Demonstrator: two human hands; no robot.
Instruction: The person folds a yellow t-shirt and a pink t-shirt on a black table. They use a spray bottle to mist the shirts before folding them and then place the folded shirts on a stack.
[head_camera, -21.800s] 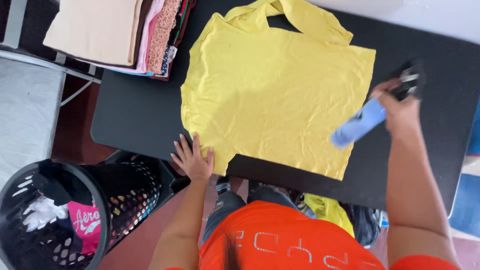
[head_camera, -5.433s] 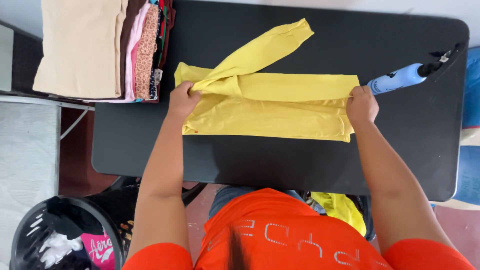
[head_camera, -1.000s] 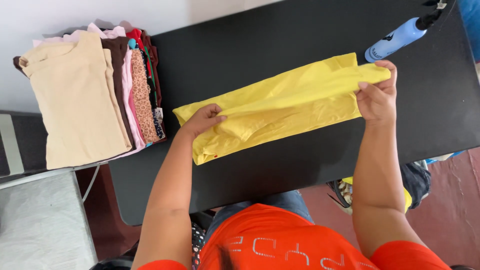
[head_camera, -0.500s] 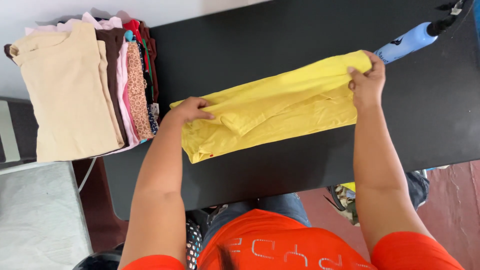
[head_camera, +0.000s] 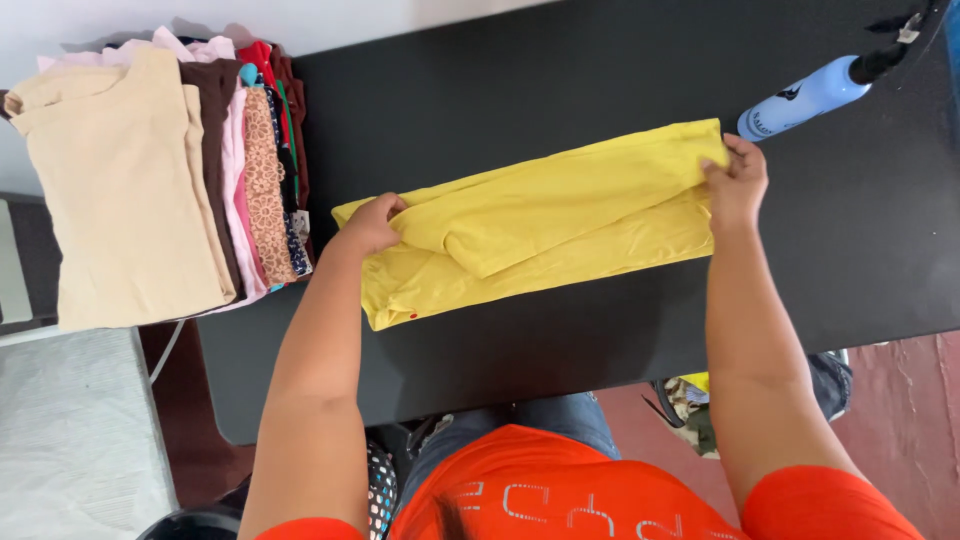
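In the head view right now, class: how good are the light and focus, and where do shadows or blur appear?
Head view: even, soft light; the yellow shirt and both hands, left hand and right hand, are sharp. The black table shows no glare, and faint shadows sit behind the stack of folded clothes.

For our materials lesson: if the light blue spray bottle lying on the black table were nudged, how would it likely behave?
The spray bottle lies on its side with a round body, so it would probably roll. Its black trigger head might stop the roll. It looks like smooth plastic, so likely light and rigid.
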